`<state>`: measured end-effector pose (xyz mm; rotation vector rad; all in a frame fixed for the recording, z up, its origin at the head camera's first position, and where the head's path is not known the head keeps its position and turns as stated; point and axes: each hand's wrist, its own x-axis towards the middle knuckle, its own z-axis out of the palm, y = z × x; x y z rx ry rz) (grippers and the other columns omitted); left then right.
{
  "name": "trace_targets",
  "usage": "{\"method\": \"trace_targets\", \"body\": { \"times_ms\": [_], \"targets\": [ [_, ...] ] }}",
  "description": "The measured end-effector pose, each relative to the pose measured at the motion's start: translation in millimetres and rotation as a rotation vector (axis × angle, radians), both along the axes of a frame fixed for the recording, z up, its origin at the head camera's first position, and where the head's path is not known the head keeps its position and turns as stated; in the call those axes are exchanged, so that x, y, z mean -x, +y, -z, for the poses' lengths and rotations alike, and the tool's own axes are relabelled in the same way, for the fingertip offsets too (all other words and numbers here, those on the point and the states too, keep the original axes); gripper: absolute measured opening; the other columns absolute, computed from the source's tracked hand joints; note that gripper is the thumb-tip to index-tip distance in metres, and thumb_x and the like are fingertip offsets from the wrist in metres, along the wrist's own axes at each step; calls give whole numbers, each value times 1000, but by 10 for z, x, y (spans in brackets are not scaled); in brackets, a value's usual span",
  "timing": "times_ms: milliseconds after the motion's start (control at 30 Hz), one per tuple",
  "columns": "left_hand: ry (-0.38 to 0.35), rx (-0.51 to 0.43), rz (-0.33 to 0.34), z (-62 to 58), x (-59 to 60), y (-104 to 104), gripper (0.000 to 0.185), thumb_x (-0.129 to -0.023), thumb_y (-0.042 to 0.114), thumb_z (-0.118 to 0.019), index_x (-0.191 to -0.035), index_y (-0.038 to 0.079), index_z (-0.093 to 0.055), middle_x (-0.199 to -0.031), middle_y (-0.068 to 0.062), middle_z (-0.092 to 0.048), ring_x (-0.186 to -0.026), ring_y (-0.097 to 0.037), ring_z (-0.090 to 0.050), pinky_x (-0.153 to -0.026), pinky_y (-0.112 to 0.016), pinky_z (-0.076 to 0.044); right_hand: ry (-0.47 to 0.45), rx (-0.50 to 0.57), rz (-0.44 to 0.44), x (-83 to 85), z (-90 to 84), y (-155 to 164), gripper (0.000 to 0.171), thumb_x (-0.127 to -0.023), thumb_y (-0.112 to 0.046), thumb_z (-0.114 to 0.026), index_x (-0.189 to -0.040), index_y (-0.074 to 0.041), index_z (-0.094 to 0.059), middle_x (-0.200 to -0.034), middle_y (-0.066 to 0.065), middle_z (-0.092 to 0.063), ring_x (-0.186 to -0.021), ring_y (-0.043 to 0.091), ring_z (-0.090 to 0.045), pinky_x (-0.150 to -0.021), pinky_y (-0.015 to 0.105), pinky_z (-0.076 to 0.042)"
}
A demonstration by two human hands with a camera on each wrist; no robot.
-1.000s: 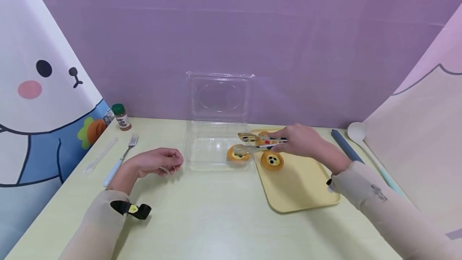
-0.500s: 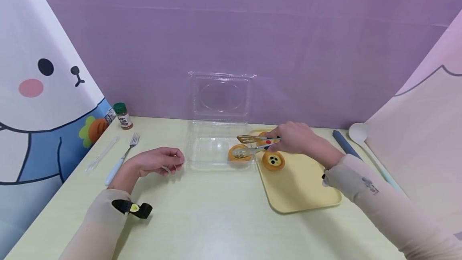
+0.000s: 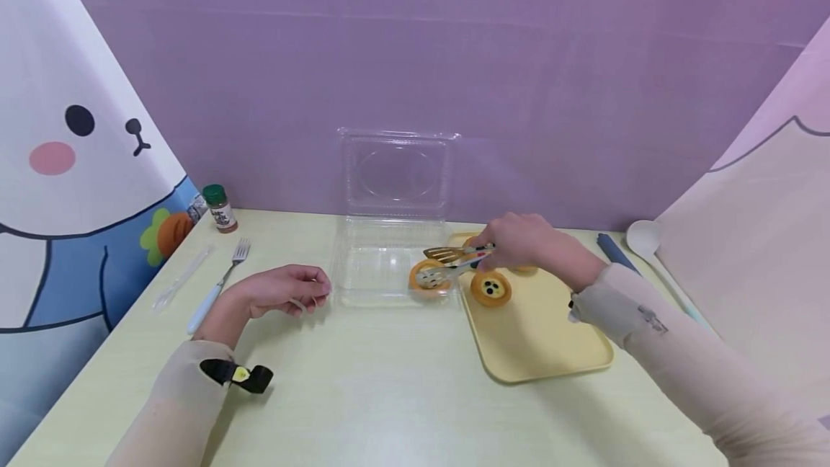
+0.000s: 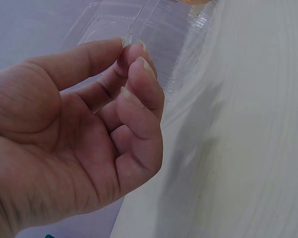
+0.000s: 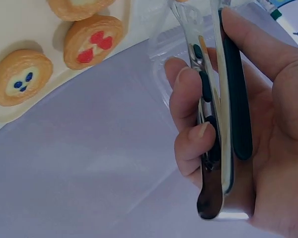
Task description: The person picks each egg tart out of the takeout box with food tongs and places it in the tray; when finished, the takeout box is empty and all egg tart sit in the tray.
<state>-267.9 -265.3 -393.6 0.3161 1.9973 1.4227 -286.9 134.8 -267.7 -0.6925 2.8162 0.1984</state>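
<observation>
My right hand [image 3: 519, 240] grips metal tongs [image 3: 454, 264] with dark grip pads [image 5: 233, 109]. Their blades stand apart, the lower one on a round pastry [image 3: 426, 277] inside the clear clamshell box [image 3: 379, 265], at its right front corner. A pastry with dark dots [image 3: 491, 288] lies on the yellow tray [image 3: 545, 344] just right of the box. In the right wrist view a blue-dotted pastry [image 5: 21, 77] and a red-topped one [image 5: 93, 42] show on the tray. My left hand [image 3: 285, 290] rests on the table left of the box, its fingers [image 4: 139, 99] loosely curled, holding nothing.
The box lid [image 3: 397, 173] stands upright against the purple wall. A fork [image 3: 217, 283], a clear plastic utensil [image 3: 180, 278] and a spice jar [image 3: 219, 209] sit at the left. A blue bar [image 3: 614, 254] and a white spoon [image 3: 639, 236] lie right of the tray.
My right hand has drifted left and a little farther back with the tongs, whose tips stay at the pastry in the box. The left hand has not moved.
</observation>
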Motion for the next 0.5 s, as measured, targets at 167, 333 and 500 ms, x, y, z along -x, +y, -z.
{"method": "trace_targets", "body": {
  "times_ms": [167, 333, 500],
  "targets": [
    [0, 4, 2, 1, -1, 5, 26, -103, 25, -56, -110, -1, -55, -94, -4, -59, -81, -16, -56, -68, -28, -48, -20, -40, -18, 55, -35, -71, 48, -82, -47, -76, -127, -33, -69, -121, 2, -72, -101, 23, -65, -79, 48, -52],
    [0, 2, -2, -7, 6, 3, 26, -103, 24, -56, -110, -1, -55, -93, -3, -59, -81, -17, -56, -68, -28, -48, -66, -66, 11, 83, -60, -135, 46, -85, -47, -73, -128, -34, -68, -121, -2, -72, -93, 18, -60, -77, 43, -49],
    [-4, 3, -2, 1, 17, -4, 25, -103, 23, -55, -110, -1, -55, -93, -3, -59, -81, -17, -56, -69, -28, -48, -114, -63, 33, 92, -63, -168, 43, -88, -45, -72, -129, -34, -68, -128, -2, -69, -89, 16, -61, -70, 38, -47]
  ]
}}
